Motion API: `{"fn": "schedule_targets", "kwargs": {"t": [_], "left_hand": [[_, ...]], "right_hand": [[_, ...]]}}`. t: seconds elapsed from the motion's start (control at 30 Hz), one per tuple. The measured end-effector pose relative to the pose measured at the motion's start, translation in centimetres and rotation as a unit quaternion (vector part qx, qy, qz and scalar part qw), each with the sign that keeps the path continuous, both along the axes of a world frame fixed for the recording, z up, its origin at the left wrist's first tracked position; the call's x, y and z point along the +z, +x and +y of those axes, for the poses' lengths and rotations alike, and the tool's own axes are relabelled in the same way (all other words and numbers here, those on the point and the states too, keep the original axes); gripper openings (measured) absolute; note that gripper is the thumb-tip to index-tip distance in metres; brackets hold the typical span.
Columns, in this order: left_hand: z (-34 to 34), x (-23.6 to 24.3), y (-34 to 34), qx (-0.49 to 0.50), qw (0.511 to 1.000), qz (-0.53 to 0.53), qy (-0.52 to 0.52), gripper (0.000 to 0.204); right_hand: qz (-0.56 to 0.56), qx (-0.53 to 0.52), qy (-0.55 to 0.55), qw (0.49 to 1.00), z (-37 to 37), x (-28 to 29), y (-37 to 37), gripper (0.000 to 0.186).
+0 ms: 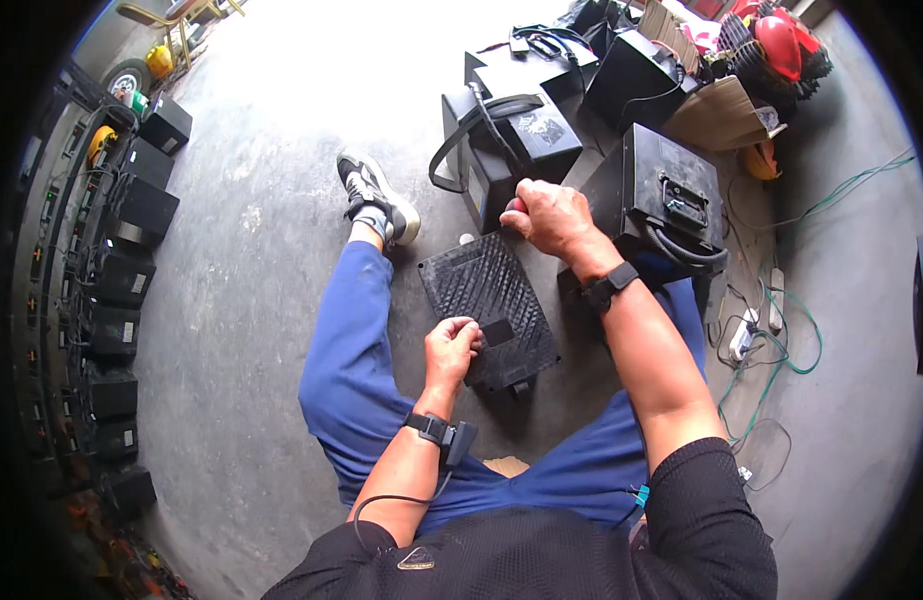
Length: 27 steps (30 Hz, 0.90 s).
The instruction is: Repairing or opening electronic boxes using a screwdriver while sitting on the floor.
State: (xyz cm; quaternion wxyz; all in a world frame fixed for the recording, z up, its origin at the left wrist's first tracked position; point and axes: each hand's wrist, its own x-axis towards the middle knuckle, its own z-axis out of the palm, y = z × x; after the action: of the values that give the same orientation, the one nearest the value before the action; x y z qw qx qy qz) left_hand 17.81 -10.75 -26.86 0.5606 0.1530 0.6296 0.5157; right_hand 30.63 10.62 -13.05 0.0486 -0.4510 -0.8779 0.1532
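Note:
A black battery-like case with a ribbed top (486, 285) lies on the floor between my legs. My left hand (451, 352) is just over its near left part, thumb and fingers pinched together. Whatever is in that pinch, if anything, is too small to make out. Beyond the case's far right corner, my right hand (551, 218) is raised and closed around a small red thing (518, 205), mostly hidden by the fingers. A black box with a carrying strap (541, 135) stands just past my right hand. To its right is another black box with a handle and thick cable (671, 165).
More black boxes (631, 80) and cables stand at the far right, near a red helmet (778, 48) and cardboard (716, 115). Green wires and a white power strip (743, 335) lie on the right floor. A rack with black boxes (116, 330) lines the left.

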Motion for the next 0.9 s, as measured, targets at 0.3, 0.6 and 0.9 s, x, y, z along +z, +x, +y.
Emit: {"fn": "schedule_targets", "kwargs": {"t": [0.3, 0.6, 0.9], "left_hand": [[0.2, -0.7, 0.2, -0.009, 1.000, 0.017, 0.008, 0.019], [0.2, -0.6, 0.1, -0.017, 1.000, 0.020, 0.005, 0.020], [0.4, -0.7, 0.1, -0.016, 1.000, 0.021, 0.005, 0.021]], "right_hand": [[-0.050, -0.015, 0.004, 0.999, 0.5, 0.5, -0.3, 0.025], [-0.035, -0.010, 0.059, 0.998, 0.9, -1.1, -0.2, 0.033], [0.016, 0.032, 0.070, 0.997, 1.3, -1.2, 0.1, 0.027]]}}
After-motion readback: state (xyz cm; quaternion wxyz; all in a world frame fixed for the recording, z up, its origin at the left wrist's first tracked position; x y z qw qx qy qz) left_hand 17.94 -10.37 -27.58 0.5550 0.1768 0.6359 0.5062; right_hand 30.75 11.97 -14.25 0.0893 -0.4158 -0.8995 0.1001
